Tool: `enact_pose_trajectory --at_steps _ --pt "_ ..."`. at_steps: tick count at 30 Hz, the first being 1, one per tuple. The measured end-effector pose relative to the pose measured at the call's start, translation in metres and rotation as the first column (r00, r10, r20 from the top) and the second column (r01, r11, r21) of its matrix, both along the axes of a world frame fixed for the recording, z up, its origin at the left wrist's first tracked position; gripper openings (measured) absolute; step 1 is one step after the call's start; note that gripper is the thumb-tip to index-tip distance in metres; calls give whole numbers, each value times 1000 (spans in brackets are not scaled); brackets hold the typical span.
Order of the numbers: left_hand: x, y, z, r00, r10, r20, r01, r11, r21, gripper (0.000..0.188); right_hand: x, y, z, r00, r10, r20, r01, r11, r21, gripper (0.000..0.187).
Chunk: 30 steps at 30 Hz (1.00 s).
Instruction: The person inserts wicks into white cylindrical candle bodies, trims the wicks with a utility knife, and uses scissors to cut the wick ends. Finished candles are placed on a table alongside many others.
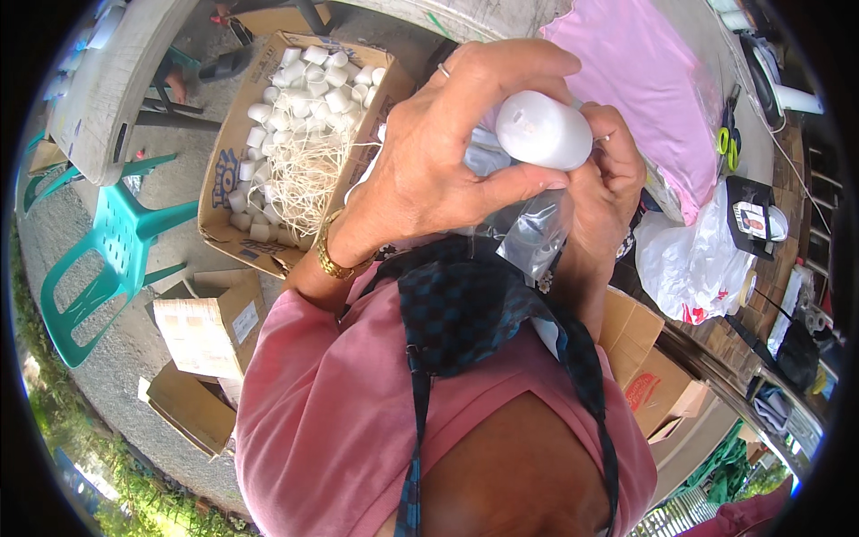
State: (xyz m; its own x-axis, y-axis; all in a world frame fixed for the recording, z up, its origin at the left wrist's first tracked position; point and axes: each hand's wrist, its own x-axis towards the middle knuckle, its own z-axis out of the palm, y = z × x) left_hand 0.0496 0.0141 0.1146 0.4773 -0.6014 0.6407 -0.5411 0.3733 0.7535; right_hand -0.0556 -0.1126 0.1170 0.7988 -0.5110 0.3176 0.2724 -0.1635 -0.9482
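A white, smooth cylindrical candle [544, 131] is held up in front of my chest, its round end tilted toward the upper left and marked with a small spot in the middle. My left hand [447, 148] curls around it, thumb along the lower side and fingers over the far side. From the right, the bent fingers of my right hand [608, 166] press against its other end. Below the candle, a clear plastic bag [534, 242] hangs beside my right hand; whether those fingers also grip it is hidden.
Left of my arm, a cardboard box [224, 206] holds many short white candles [313, 89] and loose pale wicks [309, 174]. A green plastic chair [121, 233] and smaller cartons [210, 327] stand beyond. Pink cloth [635, 80], scissors [729, 143] and a white plastic bag [693, 264] lie right.
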Motion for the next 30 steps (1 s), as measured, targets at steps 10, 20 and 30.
enact_pose_trajectory --at_steps 10,20,30 --pt "-4 -5 7 1000 13 10 -11 989 -149 70 -1 0 -6 998 31 59 -35 996 81 15" --pt "-14 -5 7 611 -399 -684 147 906 -397 62 -4 5 4 995 -99 -14 97 990 -107 15" --pt "-3 -6 -5 580 -368 -726 203 929 -309 48 -2 6 13 987 -153 -55 123 921 -369 15"
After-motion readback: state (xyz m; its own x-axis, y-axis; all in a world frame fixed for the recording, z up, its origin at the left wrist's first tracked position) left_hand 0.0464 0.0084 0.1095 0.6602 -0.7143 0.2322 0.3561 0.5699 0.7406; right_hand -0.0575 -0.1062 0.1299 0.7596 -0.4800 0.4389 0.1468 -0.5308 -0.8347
